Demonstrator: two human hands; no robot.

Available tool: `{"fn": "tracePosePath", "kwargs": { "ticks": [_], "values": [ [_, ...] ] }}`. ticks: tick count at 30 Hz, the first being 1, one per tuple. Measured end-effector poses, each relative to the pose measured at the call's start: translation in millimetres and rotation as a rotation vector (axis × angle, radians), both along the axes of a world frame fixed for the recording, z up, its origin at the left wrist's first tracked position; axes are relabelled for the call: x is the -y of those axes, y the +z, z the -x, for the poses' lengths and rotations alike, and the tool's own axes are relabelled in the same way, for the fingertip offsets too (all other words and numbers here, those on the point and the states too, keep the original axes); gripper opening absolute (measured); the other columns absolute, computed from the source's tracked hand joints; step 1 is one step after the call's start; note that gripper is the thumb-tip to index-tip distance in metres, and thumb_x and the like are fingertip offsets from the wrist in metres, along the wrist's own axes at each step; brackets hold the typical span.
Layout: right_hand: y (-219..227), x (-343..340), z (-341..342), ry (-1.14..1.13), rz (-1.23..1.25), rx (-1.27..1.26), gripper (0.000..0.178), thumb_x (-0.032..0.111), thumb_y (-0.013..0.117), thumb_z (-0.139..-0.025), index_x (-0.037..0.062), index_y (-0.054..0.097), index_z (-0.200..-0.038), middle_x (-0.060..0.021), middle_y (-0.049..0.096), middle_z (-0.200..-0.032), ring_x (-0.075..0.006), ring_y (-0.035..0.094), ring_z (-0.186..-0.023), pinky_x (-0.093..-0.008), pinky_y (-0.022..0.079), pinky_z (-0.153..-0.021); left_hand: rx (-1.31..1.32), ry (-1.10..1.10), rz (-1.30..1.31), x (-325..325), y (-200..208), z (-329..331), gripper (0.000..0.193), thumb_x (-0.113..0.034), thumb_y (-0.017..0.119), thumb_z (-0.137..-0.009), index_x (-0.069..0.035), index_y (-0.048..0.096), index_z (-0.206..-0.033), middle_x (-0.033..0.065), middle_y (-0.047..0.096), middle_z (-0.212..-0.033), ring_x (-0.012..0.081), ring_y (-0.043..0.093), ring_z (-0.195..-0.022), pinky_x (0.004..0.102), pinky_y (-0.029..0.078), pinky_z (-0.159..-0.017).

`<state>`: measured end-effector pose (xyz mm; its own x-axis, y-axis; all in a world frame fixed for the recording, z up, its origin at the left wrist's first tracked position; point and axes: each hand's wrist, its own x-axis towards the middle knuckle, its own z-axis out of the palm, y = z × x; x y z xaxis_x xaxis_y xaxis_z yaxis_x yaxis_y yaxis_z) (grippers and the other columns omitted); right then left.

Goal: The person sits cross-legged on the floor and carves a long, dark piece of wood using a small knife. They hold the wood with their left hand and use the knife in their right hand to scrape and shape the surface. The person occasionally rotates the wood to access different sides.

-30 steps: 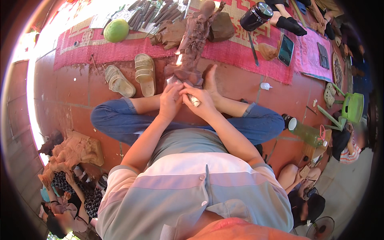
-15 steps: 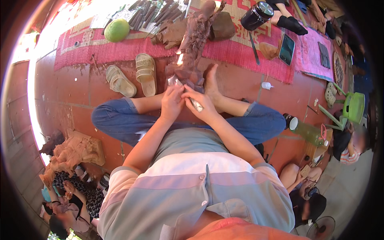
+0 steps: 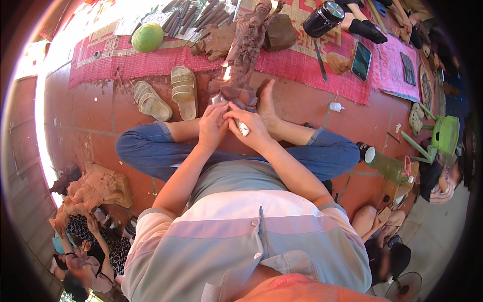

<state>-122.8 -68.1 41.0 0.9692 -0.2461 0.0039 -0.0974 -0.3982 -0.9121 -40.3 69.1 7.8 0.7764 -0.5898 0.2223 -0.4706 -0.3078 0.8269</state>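
Observation:
A dark reddish-brown carved wooden figure stands before me between my bare feet, its base close to my hands. My right hand is closed around a carving tool with a whitish, wrapped-looking handle; the handle's end sticks out by the palm, and the blade is hidden. Right beside it, the fingers of my left hand are bent and pressed together at the base's near edge. What they pinch, if anything, is covered. A small pale, shiny patch shows on the base just beyond the left fingers.
Beige sandals lie left of the figure. On the red mat are a green round fruit, several carving tools, a dark jar and a phone. A green stool stands right. Other people sit behind at both sides.
The wooden figure has turned slightly and its upper part sits a little lower in view. Both my hands have shifted slightly left, still together at the base. A person at lower left has moved their arms.

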Motion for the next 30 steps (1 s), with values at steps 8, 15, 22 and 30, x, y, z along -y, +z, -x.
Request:
{"fn": "tracePosePath", "kwargs": {
  "ticks": [8,15,22,30],
  "values": [
    [4,0,-1,-0.001,0.038,-0.06,0.015,0.012,0.064,-0.086,0.0088,0.07,-0.099,-0.0281,0.062,-0.117,-0.0353,0.066,-0.102,-0.0372,0.053,-0.082,0.026,-0.02,-0.007,-2,-6,-2,0.038,0.003,0.074,-0.069,0.0,0.066,-0.106,0.0152,0.065,-0.104,0.0328,0.065,-0.098,0.0361,0.055,-0.084],
    [-24,5,7,-0.041,-0.029,0.067,0.014,0.017,0.064,-0.084,0.01,0.07,-0.095,-0.0242,0.065,-0.111,-0.0374,0.068,-0.087,-0.0406,0.054,-0.073,-0.151,-0.019,0.05,4,-14,9,0.04,0.005,0.072,-0.071,0.001,0.065,-0.109,0.0149,0.064,-0.108,0.0299,0.066,-0.095,0.0351,0.055,-0.08],
    [-7,8,5,-0.061,-0.115,0.012,0.014,0.017,0.064,-0.084,0.0089,0.069,-0.094,-0.0217,0.067,-0.102,-0.0368,0.067,-0.083,-0.0416,0.054,-0.071,0.003,0.045,0.055,9,-11,9,0.038,0.004,0.072,-0.07,0.0,0.066,-0.108,0.0152,0.065,-0.106,0.0317,0.064,-0.097,0.0357,0.054,-0.084],
    [-7,11,-2,-0.036,-0.079,0.089,0.014,0.015,0.062,-0.089,0.0066,0.068,-0.098,-0.0154,0.07,-0.085,-0.0202,0.064,-0.06,-0.0298,0.05,-0.053,0.082,0.04,-0.033,9,1,-2,0.038,0.003,0.072,-0.072,-0.002,0.068,-0.11,0.0138,0.067,-0.107,0.0278,0.066,-0.1,0.0352,0.053,-0.086]
  ]
}}
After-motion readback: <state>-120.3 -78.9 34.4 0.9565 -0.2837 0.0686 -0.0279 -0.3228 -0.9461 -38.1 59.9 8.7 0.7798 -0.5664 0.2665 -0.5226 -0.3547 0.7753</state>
